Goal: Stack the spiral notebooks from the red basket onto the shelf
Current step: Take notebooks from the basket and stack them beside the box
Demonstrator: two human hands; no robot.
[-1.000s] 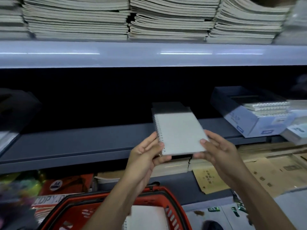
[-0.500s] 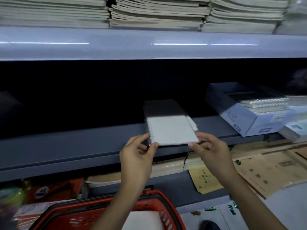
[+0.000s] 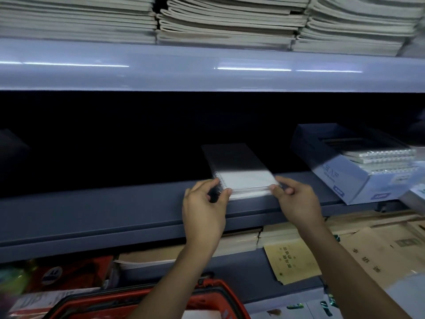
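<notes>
Lowered since a moment ago, the spiral notebook (image 3: 247, 180) now lies flat on the small stack at the front of the dark shelf (image 3: 115, 210). Left hand (image 3: 204, 215) pinches its spiral corner; right hand (image 3: 296, 203) grips the opposite corner. Below, the red basket (image 3: 213, 293) waits.

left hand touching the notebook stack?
Touching. Head view: the left hand has its thumb and fingertips pressed against the spiral-bound corner of the notebook stack on the shelf, no gap visible.
</notes>
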